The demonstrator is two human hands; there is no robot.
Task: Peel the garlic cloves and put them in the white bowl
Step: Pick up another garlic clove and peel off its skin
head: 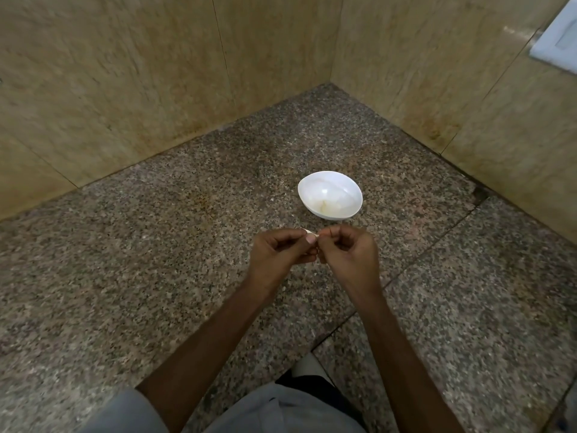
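A white bowl [330,195] stands on the speckled granite counter [156,245], with something pale and yellowish at its bottom. Just in front of it, above the counter, both hands meet around one garlic clove [311,234]. My left hand [281,250] pinches the clove between thumb and curled fingers. My right hand [346,251] has its fingers curled and its fingertips on the clove's right end. Only a small pale tip of the clove shows; the rest is hidden by the fingers.
Beige stone walls [125,73] close the counter in a corner behind the bowl, left and right. A seam [437,235] runs across the counter on the right. A white fixture [559,35] sits on the wall at top right.
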